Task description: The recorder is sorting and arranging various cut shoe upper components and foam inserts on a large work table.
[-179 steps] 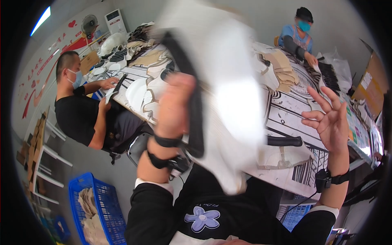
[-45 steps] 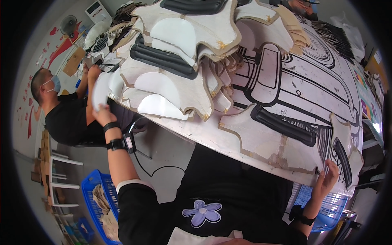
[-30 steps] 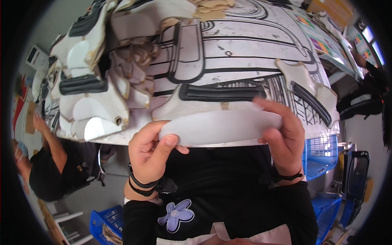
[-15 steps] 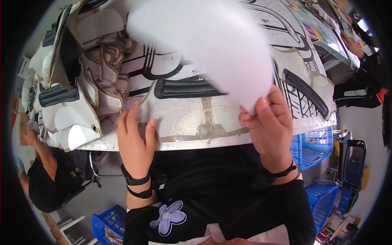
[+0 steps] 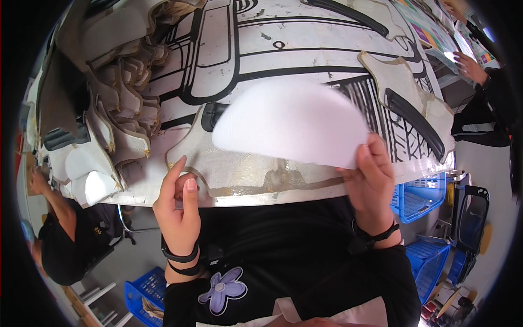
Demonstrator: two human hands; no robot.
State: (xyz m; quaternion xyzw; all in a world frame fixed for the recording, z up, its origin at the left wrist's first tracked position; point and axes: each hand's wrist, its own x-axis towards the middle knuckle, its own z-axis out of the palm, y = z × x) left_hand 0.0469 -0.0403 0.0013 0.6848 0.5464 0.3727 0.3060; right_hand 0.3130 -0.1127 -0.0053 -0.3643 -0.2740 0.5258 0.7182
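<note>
My right hand [image 5: 371, 182] pinches the right corner of a white half-moon sheet [image 5: 291, 122], held up above the table with its straight edge toward me. Under it lies a beige fabric panel [image 5: 229, 171] with shiny patches and a brown strip along its near edge. The sheet covers most of the panel's black padded strip [image 5: 211, 115]; only its left end shows. My left hand [image 5: 178, 203] is open and empty, fingers spread, by the panel's left near corner.
Curved beige panels [image 5: 122, 103] are stacked at the left, some with black pads and white half-moon pieces [image 5: 101, 186]. Another panel with a black strip [image 5: 415, 122] lies right. Blue baskets [image 5: 417, 196] stand below the table. Co-workers' hands [image 5: 471, 68] show at both sides.
The white sheet has come down and nearer, turning flatter over the beige panel, still pinched in my right hand. My left hand has shifted slightly nearer, remaining open.
</note>
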